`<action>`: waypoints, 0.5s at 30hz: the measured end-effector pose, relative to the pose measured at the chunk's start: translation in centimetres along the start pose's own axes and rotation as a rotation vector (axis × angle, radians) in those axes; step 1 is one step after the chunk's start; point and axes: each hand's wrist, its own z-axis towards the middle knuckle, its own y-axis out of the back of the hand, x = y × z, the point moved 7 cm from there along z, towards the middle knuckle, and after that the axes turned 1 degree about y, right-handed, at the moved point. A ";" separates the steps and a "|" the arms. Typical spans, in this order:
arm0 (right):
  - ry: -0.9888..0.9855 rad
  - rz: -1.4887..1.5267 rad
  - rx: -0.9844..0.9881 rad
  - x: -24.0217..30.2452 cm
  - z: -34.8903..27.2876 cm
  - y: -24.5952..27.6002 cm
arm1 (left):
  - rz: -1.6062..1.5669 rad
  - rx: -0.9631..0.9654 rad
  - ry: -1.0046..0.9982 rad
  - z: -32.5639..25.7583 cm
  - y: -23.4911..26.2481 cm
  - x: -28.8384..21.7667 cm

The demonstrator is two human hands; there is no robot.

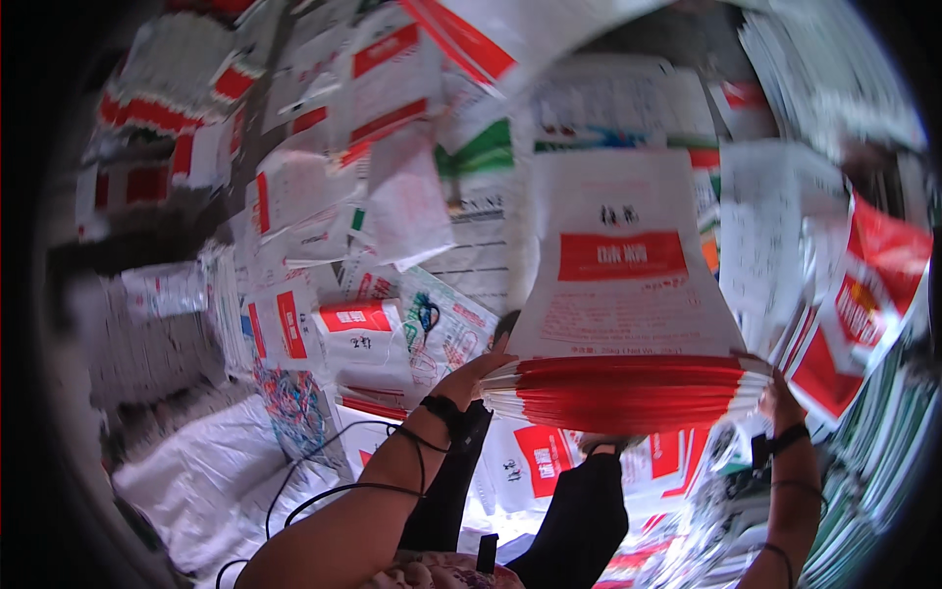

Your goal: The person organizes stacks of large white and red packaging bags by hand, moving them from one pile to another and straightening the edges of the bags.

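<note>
- Head view: a thick stack of white woven sacks (620,294) with red bands is held up in front of the person, right of the picture's middle.
- Its top sack faces the camera. The stack's long axis runs away from the person, up the picture, and its near end shows as a fan of red and white layered edges that spans the gap between the two hands.
- The far end of the stack tapers toward the upper middle, above a red printed block on the sack's face.
- The left hand (481,373) comes up from the lower edge on a bare forearm, with a dark band and thin black cords at the wrist. It meets the left near corner of the stack.
- Its fingers (502,339) are spread and pressed along the stack's left edge, holding it; how far they wrap underneath is hidden.
- The right hand (782,402) rises at the right near corner of the stack, the forearm nearly upright, with a black band at the wrist.
- That hand touches the stack's right end, mostly hidden behind the edges, so I cannot tell how wide its fingers are.
- Behind and left of the stack, loose sacks (324,255) lie scattered; right of it, more piles (863,304) lean.
</note>
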 end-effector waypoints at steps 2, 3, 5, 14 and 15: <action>0.203 -0.168 -0.150 7.9 -2.9 4.2 | -0.065 0.058 0.066 -3.6 1.6 -4.0; 0.288 -0.258 -0.237 11.7 -4.6 6.2 | -0.099 0.120 0.192 -5.6 2.1 -5.1; 0.172 0.083 -0.205 16.9 -9.6 8.9 | 0.132 0.150 0.018 -14.2 -1.5 -10.9; -0.091 1.011 -0.044 47.4 -24.4 10.4 | -0.193 0.072 0.022 -40.2 7.4 -15.2; -0.076 0.991 -0.014 49.6 -24.6 10.2 | -0.256 -0.050 0.014 -43.3 9.0 -13.7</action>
